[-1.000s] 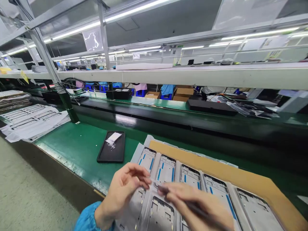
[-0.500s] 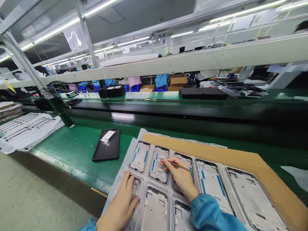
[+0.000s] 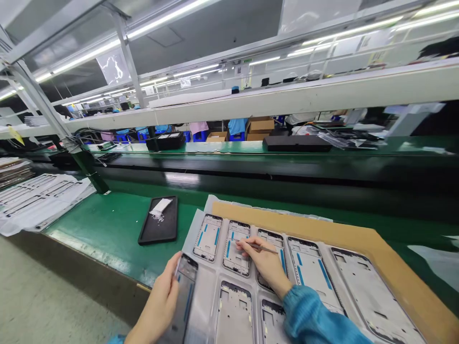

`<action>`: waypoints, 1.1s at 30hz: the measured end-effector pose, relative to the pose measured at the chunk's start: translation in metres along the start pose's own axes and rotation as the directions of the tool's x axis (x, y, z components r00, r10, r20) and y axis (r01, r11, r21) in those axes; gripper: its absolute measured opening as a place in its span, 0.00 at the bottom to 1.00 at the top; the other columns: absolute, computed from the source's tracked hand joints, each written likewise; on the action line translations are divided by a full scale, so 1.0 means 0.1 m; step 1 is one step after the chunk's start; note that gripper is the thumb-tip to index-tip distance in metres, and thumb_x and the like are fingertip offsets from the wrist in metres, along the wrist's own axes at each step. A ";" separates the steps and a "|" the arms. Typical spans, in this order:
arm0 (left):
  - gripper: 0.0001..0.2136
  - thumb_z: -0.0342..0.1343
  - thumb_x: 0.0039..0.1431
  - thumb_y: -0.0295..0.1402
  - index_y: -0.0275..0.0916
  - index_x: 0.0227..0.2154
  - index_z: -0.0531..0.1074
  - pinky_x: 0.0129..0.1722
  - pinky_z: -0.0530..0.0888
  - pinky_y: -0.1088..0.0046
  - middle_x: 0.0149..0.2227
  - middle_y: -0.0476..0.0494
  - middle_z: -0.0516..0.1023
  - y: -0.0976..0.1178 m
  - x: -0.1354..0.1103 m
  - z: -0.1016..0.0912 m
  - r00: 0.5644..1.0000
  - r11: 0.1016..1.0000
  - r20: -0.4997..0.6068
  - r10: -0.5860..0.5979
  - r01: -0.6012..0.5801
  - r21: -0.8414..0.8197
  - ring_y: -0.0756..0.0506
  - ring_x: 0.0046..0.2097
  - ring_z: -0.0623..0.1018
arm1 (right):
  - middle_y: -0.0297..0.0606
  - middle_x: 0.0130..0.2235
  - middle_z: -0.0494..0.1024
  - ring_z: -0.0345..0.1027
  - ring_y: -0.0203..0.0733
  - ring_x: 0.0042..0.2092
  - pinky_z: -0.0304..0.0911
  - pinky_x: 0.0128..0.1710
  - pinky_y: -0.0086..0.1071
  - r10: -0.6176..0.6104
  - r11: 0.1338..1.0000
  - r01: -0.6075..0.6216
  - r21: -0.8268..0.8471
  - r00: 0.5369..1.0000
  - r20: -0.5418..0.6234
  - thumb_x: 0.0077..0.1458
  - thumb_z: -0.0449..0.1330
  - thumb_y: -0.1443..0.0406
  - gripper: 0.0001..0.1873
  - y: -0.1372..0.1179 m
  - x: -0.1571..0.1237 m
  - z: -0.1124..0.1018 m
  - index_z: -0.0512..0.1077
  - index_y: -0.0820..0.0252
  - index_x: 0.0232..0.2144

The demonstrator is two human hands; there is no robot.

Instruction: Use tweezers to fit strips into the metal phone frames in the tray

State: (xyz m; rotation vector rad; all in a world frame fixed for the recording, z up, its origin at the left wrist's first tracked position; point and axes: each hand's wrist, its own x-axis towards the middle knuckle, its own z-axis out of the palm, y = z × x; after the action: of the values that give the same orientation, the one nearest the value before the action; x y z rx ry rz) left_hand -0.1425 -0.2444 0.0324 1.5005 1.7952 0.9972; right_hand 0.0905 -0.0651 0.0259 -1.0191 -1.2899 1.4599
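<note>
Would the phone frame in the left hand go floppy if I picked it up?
Probably not: the phone frame looks straight while the left hand holds it along one side. It may feel light, since it looks thin. Being flat, it likely won't roll.

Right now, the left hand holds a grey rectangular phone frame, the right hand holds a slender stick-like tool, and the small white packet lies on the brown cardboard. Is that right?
No: in the head view the white packet lies in the shallow black rectangular tray, not on the brown cardboard. The left hand does hold the frame, and the right hand the tool.
</note>
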 end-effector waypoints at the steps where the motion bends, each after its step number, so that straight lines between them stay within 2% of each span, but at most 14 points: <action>1: 0.28 0.33 0.70 0.38 0.29 0.68 0.51 0.70 0.52 0.59 0.68 0.33 0.55 -0.08 -0.01 0.04 1.000 0.999 -0.007 -0.005 0.005 -0.033 0.42 0.69 0.56 | 0.50 0.31 0.80 0.76 0.53 0.35 0.72 0.33 0.38 -0.001 1.000 0.001 -0.002 1.000 0.005 0.31 0.73 0.38 0.33 0.01 0.01 -0.01 0.76 0.61 0.24; 3: 0.28 0.34 0.70 0.38 0.30 0.68 0.52 0.70 0.53 0.58 0.69 0.33 0.53 -0.23 -0.05 0.15 0.999 0.999 0.009 0.040 -0.040 -0.032 0.42 0.70 0.56 | 0.50 0.32 0.80 0.77 0.53 0.36 0.72 0.33 0.38 -0.004 1.000 0.004 -0.008 1.000 0.010 0.31 0.73 0.38 0.33 0.02 0.02 -0.02 0.75 0.62 0.24; 5: 0.27 0.35 0.70 0.35 0.32 0.69 0.51 0.70 0.53 0.58 0.69 0.34 0.51 -0.33 -0.07 0.24 0.989 0.988 0.011 0.150 -0.150 0.025 0.41 0.70 0.54 | 0.50 0.32 0.80 0.77 0.53 0.36 0.72 0.33 0.38 -0.005 1.000 0.005 -0.019 1.000 0.010 0.31 0.73 0.38 0.34 0.00 0.01 -0.01 0.75 0.62 0.24; 8: 0.26 0.35 0.69 0.31 0.36 0.68 0.54 0.70 0.52 0.53 0.71 0.36 0.47 -0.35 -0.03 0.22 0.962 0.952 -0.027 0.273 -0.266 0.152 0.40 0.72 0.47 | 0.49 0.31 0.80 0.76 0.51 0.35 0.73 0.33 0.37 -0.003 0.999 0.004 -0.036 1.000 0.029 0.33 0.72 0.38 0.34 -0.08 -0.09 0.10 0.76 0.62 0.25; 10: 0.23 0.36 0.70 0.32 0.35 0.64 0.60 0.69 0.53 0.47 0.70 0.34 0.50 -0.31 0.05 0.15 0.964 0.937 -0.031 0.265 -0.250 0.242 0.38 0.72 0.47 | 0.47 0.31 0.80 0.75 0.48 0.32 0.72 0.32 0.36 -0.009 0.998 0.013 -0.054 0.997 0.072 0.37 0.72 0.40 0.31 -0.12 -0.20 0.25 0.76 0.63 0.25; 12: 0.21 0.40 0.69 0.34 0.34 0.59 0.66 0.68 0.57 0.46 0.68 0.32 0.54 -0.27 0.14 0.08 0.970 0.922 0.024 0.242 -0.237 0.306 0.35 0.70 0.52 | 0.45 0.29 0.79 0.73 0.45 0.29 0.69 0.30 0.34 -0.038 0.992 0.056 -0.112 0.987 0.155 0.45 0.68 0.44 0.26 -0.13 -0.32 0.43 0.76 0.63 0.25; 14: 0.19 0.44 0.68 0.34 0.35 0.56 0.68 0.67 0.60 0.48 0.67 0.31 0.57 -0.24 0.21 0.06 0.973 0.915 0.077 0.219 -0.232 0.330 0.36 0.68 0.58 | 0.42 0.27 0.78 0.71 0.43 0.29 0.65 0.30 0.33 -0.079 0.969 0.133 -0.207 0.965 0.251 0.52 0.63 0.50 0.20 -0.09 -0.43 0.59 0.76 0.62 0.24; 17: 0.18 0.44 0.67 0.33 0.35 0.55 0.68 0.66 0.63 0.51 0.66 0.31 0.57 -0.24 0.24 0.07 0.978 0.922 0.093 0.189 -0.209 0.326 0.37 0.67 0.61 | 0.40 0.26 0.78 0.71 0.43 0.30 0.63 0.32 0.32 -0.088 0.937 0.189 -0.294 0.942 0.323 0.54 0.58 0.54 0.18 0.02 -0.53 0.70 0.75 0.62 0.23; 20: 0.18 0.43 0.68 0.33 0.34 0.56 0.67 0.66 0.64 0.52 0.67 0.31 0.56 -0.25 0.21 0.10 0.980 0.930 0.101 0.173 -0.196 0.311 0.38 0.67 0.61 | 0.40 0.28 0.78 0.72 0.44 0.32 0.63 0.34 0.32 -0.074 0.939 0.179 -0.293 0.939 0.335 0.55 0.58 0.54 0.18 0.11 -0.55 0.70 0.74 0.61 0.24; 23: 0.17 0.44 0.68 0.32 0.35 0.56 0.66 0.66 0.64 0.53 0.67 0.31 0.56 -0.26 0.19 0.11 0.979 0.933 0.089 0.184 -0.203 0.298 0.39 0.67 0.61 | 0.39 0.28 0.78 0.71 0.43 0.31 0.62 0.33 0.32 -0.099 0.925 0.219 -0.311 0.928 0.358 0.56 0.58 0.54 0.18 0.16 -0.54 0.67 0.74 0.61 0.24; 28: 0.16 0.44 0.68 0.30 0.37 0.55 0.67 0.65 0.66 0.53 0.67 0.32 0.57 -0.33 0.20 0.15 0.965 0.911 0.076 0.252 -0.263 0.317 0.39 0.67 0.62 | 0.38 0.28 0.77 0.70 0.41 0.30 0.60 0.31 0.30 -0.152 0.896 0.297 -0.330 0.903 0.401 0.59 0.57 0.55 0.18 0.23 -0.53 0.66 0.73 0.61 0.25; 33: 0.18 0.43 0.68 0.27 0.38 0.57 0.67 0.63 0.68 0.54 0.67 0.32 0.56 -0.37 0.17 0.15 0.930 0.843 0.088 0.356 -0.361 0.399 0.39 0.67 0.61 | 0.38 0.27 0.76 0.68 0.39 0.29 0.58 0.29 0.29 -0.196 0.879 0.346 -0.328 0.889 0.413 0.61 0.56 0.56 0.18 0.27 -0.53 0.66 0.72 0.62 0.24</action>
State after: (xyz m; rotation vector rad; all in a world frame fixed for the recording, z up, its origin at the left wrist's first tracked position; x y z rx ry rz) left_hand -0.1539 -0.2282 -0.0066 2.1619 1.8312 0.8010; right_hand 0.0372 -0.1336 0.0070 -0.7789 -1.9806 1.2276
